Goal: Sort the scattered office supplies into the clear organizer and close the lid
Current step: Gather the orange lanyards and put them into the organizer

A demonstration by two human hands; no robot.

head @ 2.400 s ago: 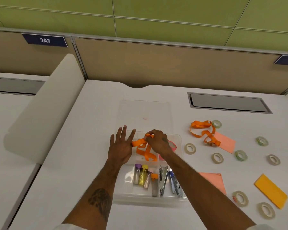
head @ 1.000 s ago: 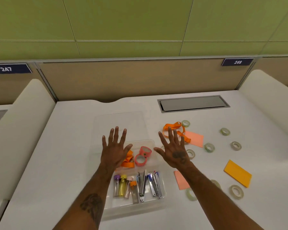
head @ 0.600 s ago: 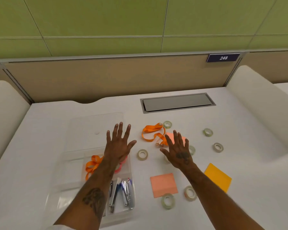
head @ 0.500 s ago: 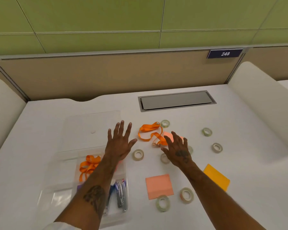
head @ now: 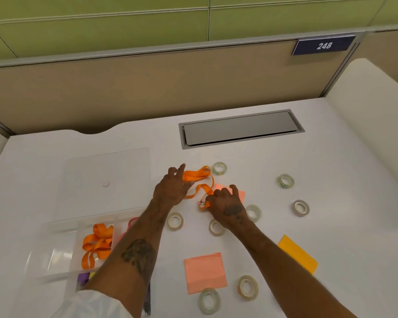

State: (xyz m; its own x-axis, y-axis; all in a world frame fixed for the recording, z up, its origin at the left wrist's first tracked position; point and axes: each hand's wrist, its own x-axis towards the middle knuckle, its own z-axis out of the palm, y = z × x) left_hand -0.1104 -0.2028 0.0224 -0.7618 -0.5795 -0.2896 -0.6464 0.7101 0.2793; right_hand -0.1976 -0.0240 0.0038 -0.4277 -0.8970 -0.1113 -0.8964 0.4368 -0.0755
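Place: office cubicle.
Signs: number plate (head: 324,45) "248" is mounted on the partition (head: 147,88); a cable hatch (head: 240,128) is set into the white desk (head: 331,171).

Desk (head: 331,157) white. Loose lanyard (head: 198,177) mid-desk: orange, silver clip. Boxed lanyard (head: 97,244): same orange. Organizer (head: 55,249) and lid (head: 106,171) clear, colourless. Inside: pink ring (head: 131,223), purple cap (head: 83,278) toward the near edge. Near note (head: 205,273) and far note (head: 240,195) salmon-pink. Right-side note (head: 296,253) amber-yellow. Tape rolls pale, translucent: greenish roll (head: 286,181) toward the far right, beige roll (head: 247,286) near the front edge. Hatch (head: 239,129) grey. Plate (head: 323,45) navy, white "248". Wall (head: 101,26) green, partition (head: 147,88) tan. Dark tattoos on left forearm (head: 137,251) and right hand (head: 229,206). Sleeve (head: 94,304) white.
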